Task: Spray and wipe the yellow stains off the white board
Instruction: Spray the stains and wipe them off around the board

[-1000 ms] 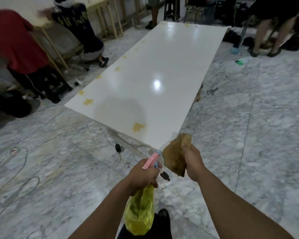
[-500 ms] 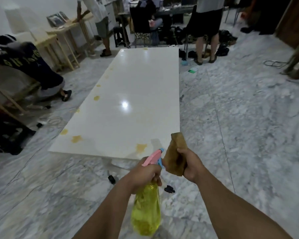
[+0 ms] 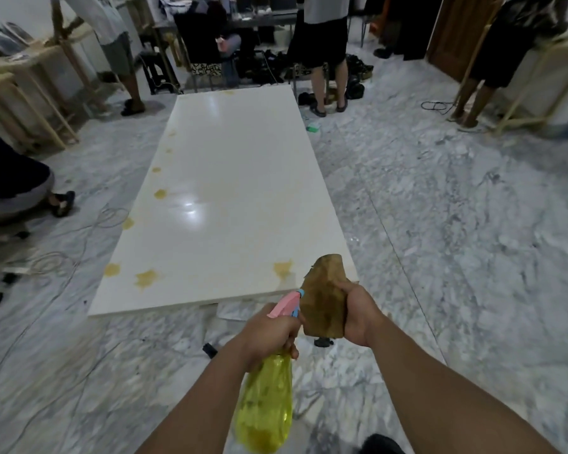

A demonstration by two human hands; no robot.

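Yellow stains lie on the white board, which rests low above the marble floor with its long axis running straight away from the person. Most stains follow the left long edge, one after another toward the far end, and one star-shaped stain sits alone at the near right corner. This last stain is directly ahead of both hands, a little above the pink nozzle in the picture, so it is the nearest target. The left hand is wrapped closed around the neck of the yellow spray bottle, a finger near the trigger, and the nozzle points forward at the near edge. The right hand is closed in a grip on a brown cloth, which is held upright just beside the nozzle and overlaps the near right corner in the view. The right hand seems slightly nearer to that corner stain; I judge that spraying comes first and wiping second. Compared with half a second ago, the board is now more squared to the view and its near edge appears closer to the hands, while both grips are unchanged. Other people stand around the far end.
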